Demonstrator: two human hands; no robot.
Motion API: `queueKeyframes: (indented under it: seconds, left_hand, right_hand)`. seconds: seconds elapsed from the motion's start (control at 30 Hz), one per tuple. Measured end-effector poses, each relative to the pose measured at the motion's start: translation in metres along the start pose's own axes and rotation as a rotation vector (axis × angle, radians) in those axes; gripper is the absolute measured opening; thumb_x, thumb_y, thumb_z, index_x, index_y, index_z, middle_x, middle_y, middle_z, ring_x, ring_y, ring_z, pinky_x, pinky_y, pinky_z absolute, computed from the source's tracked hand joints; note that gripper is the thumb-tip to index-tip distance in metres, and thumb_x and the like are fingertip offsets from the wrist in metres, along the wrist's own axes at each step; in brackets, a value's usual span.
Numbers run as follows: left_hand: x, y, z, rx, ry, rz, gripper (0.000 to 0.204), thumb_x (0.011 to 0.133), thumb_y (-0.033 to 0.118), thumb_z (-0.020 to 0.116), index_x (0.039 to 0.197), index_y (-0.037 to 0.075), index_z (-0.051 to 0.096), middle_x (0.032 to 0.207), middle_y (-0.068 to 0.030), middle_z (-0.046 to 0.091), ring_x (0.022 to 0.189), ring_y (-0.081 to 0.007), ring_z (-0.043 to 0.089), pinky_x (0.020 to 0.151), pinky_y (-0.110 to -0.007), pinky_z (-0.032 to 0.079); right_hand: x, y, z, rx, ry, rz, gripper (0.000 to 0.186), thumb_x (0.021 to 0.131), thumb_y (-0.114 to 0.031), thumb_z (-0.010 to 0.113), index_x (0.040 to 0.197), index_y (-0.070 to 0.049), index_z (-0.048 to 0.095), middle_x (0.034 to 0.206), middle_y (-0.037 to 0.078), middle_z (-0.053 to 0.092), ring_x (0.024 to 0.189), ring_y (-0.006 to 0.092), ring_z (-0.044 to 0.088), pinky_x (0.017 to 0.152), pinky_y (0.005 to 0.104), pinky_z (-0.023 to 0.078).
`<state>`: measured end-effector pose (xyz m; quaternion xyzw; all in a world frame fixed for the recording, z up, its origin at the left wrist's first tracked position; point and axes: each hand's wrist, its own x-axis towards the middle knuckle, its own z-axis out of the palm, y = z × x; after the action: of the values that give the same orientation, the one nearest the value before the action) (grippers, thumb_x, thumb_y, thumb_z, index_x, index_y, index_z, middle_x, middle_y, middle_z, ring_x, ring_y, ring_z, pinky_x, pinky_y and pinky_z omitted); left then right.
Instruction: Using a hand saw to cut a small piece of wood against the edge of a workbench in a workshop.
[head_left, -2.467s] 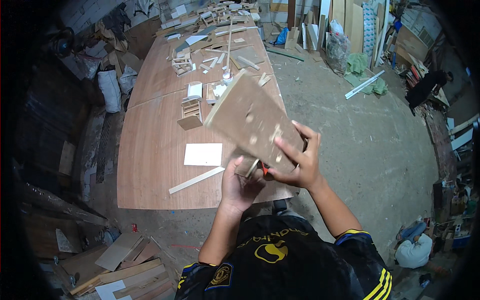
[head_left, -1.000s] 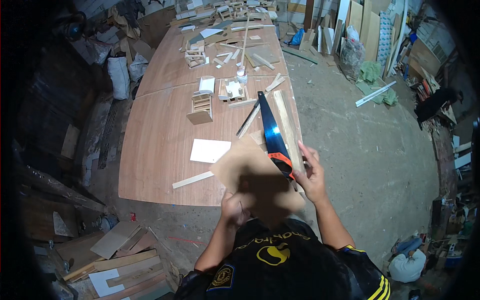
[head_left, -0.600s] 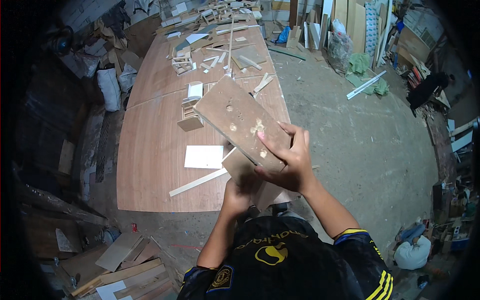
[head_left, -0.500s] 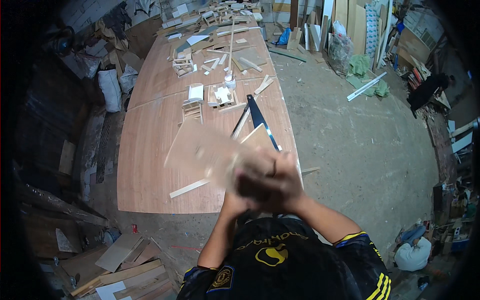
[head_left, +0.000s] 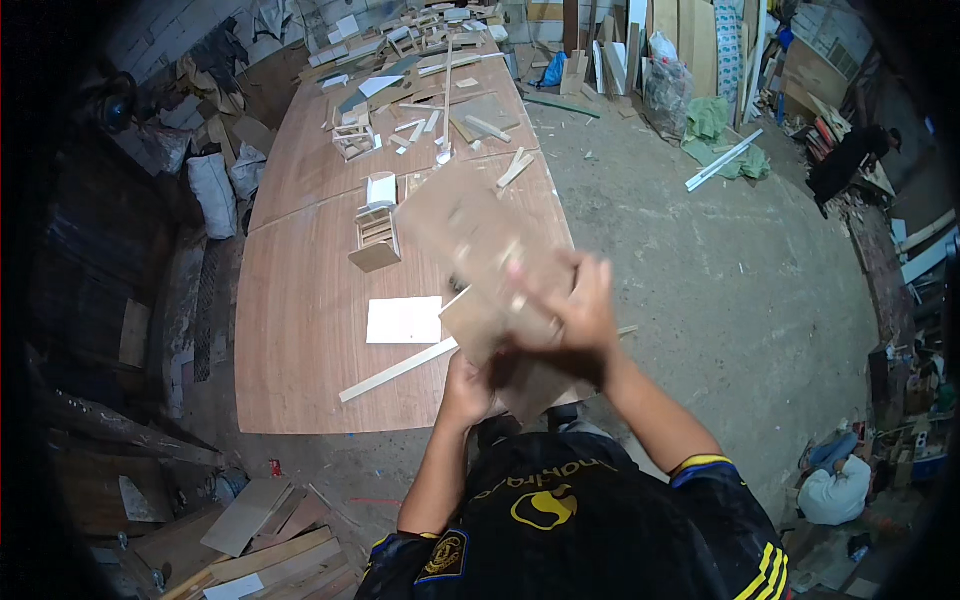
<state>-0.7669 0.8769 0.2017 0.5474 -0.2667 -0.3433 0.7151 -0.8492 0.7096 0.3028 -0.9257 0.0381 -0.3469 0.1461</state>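
Observation:
Brown wooden panels (head_left: 480,235), smeared by motion, are held up over the table's near right corner. They seem to meet at an angle; how they are joined I cannot make out. My left hand (head_left: 468,388) grips their lower end, its fingers mostly hidden beneath. Higher up, my right hand (head_left: 588,312) is closed around the right side, fingers over the face. On the tabletop to the left lie a white rectangular board (head_left: 404,321) and a pale wood strip (head_left: 398,372). Beyond them stands a small wooden frame with slats and a brown end panel (head_left: 376,252).
The long wooden table (head_left: 290,340) carries another small frame (head_left: 352,136) and several loose offcuts (head_left: 487,128) farther back. Scrap boards (head_left: 260,520) lie on the floor at lower left. A person in dark clothes (head_left: 850,172) is bent over at the far right.
The panels have swung away from me and to the right, with my right hand shifting the same way. The white board shows now; the saw seen earlier on the table is hidden.

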Motion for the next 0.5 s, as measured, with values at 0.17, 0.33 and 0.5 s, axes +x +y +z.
queueKeyframes:
  seconds: [0.17,0.33,0.5]
  left_hand:
    - [-0.003,-0.004,-0.010,0.047,-0.014,-0.013,0.028,0.099,0.006,0.046,0.122,-0.004,0.057,0.115,-0.0086,0.064,0.107,-0.0165,0.058,0.093,-0.033,0.046]
    - [-0.008,0.001,-0.017,-0.043,0.123,-0.031,0.032,0.098,0.012,0.056,0.126,-0.005,0.053,0.116,-0.0110,0.062,0.105,-0.0190,0.059,0.094,-0.033,0.046]
    - [0.004,0.025,-0.033,-0.433,0.492,0.078,0.050,0.097,0.014,0.059,0.138,-0.003,0.037,0.127,-0.0177,0.055,0.112,-0.0258,0.058,0.098,-0.038,0.046]
  right_hand:
    - [-0.012,-0.004,0.011,-0.023,-0.056,-0.084,0.060,0.071,-0.045,0.075,0.129,-0.033,0.063,0.115,0.021,0.057,0.100,0.0352,0.054,0.083,0.0454,0.041]
    - [-0.012,0.047,-0.006,-0.171,-0.007,0.288,0.063,0.073,-0.036,0.075,0.133,-0.020,0.062,0.120,0.022,0.052,0.108,0.0348,0.050,0.092,0.0427,0.044]
    - [-0.032,0.018,-0.011,0.559,0.125,0.415,0.072,0.068,-0.035,0.083,0.133,-0.016,0.061,0.121,0.020,0.047,0.113,0.0324,0.046,0.098,0.0398,0.039]
